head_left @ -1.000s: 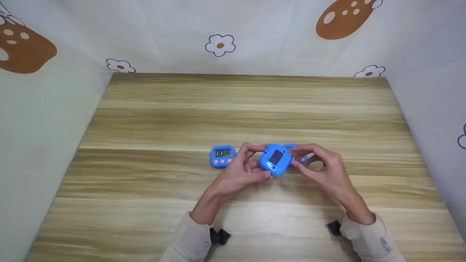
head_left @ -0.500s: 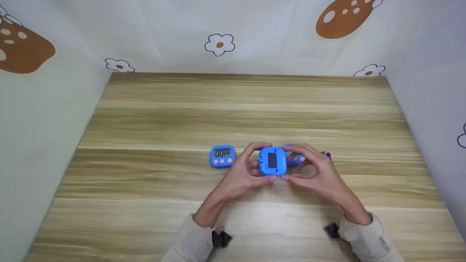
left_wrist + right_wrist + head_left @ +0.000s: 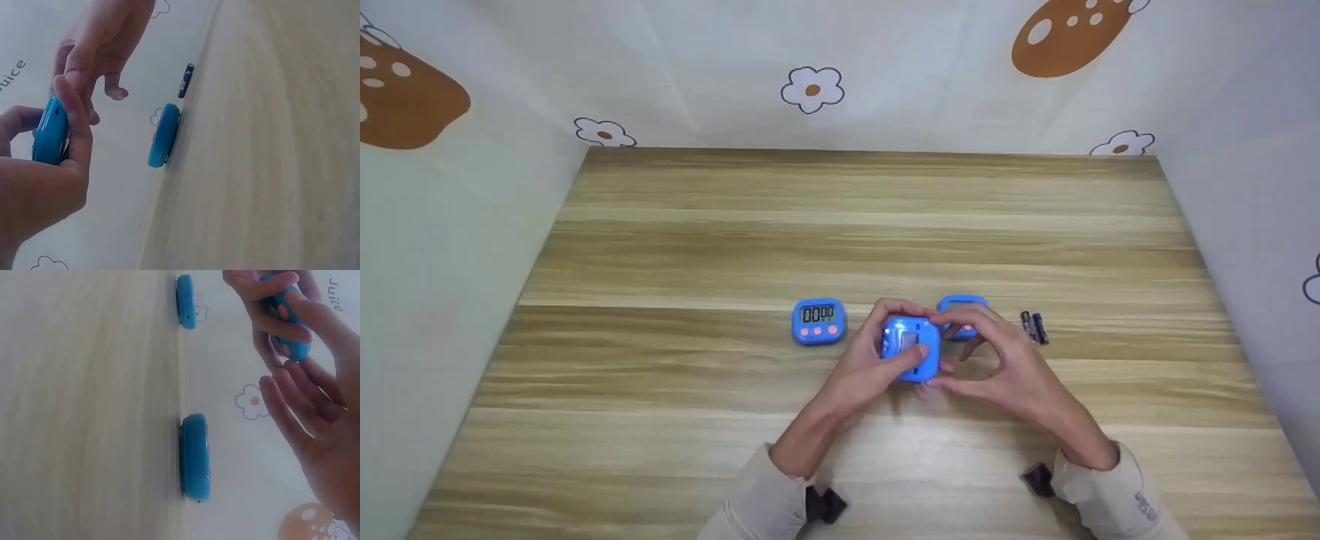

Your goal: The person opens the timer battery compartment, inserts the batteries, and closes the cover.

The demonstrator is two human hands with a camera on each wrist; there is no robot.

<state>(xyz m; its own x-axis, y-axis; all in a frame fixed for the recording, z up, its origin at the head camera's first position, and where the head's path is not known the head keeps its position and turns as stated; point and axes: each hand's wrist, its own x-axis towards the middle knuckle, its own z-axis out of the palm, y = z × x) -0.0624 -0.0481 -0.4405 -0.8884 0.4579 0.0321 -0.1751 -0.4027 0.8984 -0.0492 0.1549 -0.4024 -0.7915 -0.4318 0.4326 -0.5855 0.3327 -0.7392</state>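
Note:
A blue digital timer is held off the table, its back with a dark rectangle facing up. My left hand grips it from the left, thumb lying across the back and fingers around and beneath it. From the right, my right hand pinches its far and near edges between index finger and thumb. In the right wrist view, pink buttons show on the underside of this timer, partly covered by fingers. A second blue timer, reading 00:00, lies face up left of my hands. The third lies partly behind my right fingers.
Two small dark batteries lie side by side to the right of my right hand. The wood-grain table ends at white patterned walls at the back and sides.
The held timer has turned to sit straighter, and both hands have brought it slightly left and nearer. My left thumb has moved onto its back. The batteries have come into full view.

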